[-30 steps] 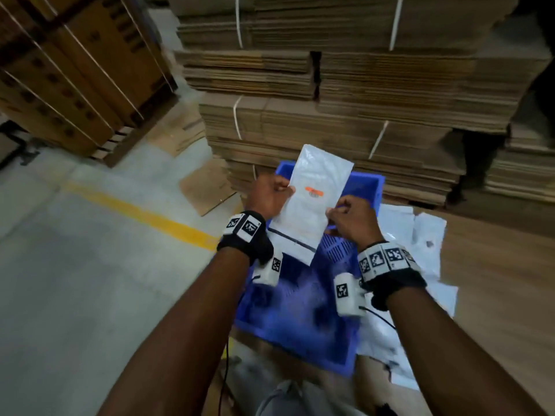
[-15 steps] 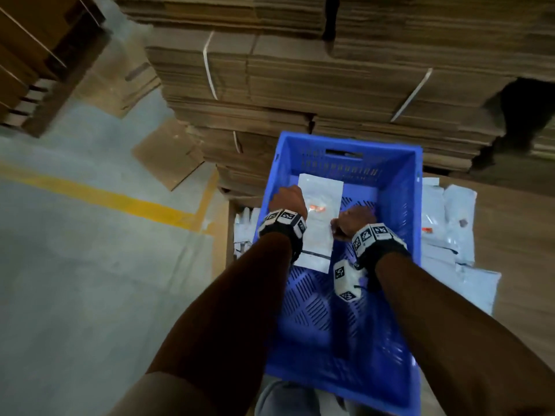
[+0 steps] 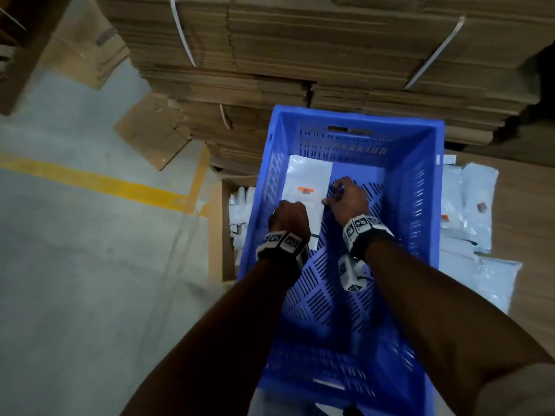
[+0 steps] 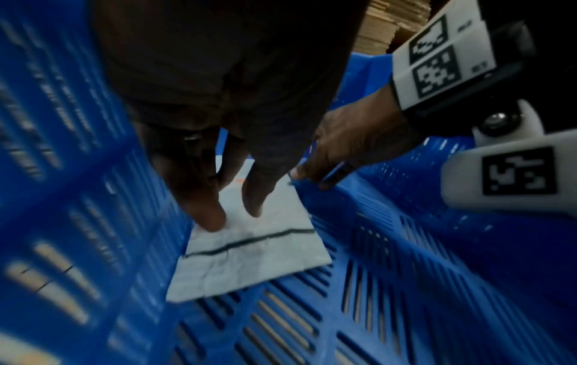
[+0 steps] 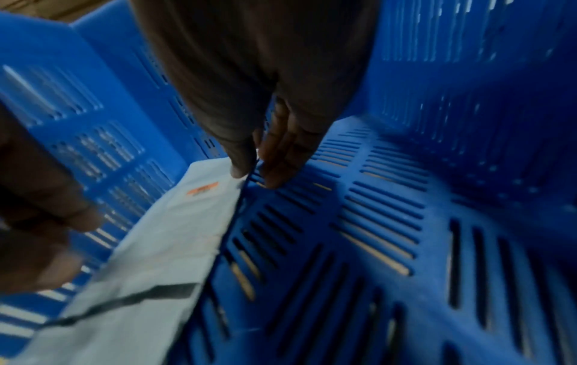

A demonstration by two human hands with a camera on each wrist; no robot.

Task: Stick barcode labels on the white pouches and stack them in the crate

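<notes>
- Since a second ago the white pouch [image 3: 306, 193] has gone from held up above the blue crate [image 3: 426, 187] to lying flat on its slotted floor, at the centre of the head view, against the crate's left wall.
- Its orange barcode label [image 3: 306, 190] faces up.
- Left hand [image 3: 289, 217] has straight fingers [image 4: 206, 217] pressing down on the pouch: an open grip, holding nothing.
- Right hand [image 3: 348, 199] touches the pouch's right edge with straight fingertips [image 5: 239, 170], also open.
- More white pouches [image 3: 477, 205] lie at right of the frame, outside the crate, below stacked flat cardboard [image 3: 330, 55].
</notes>
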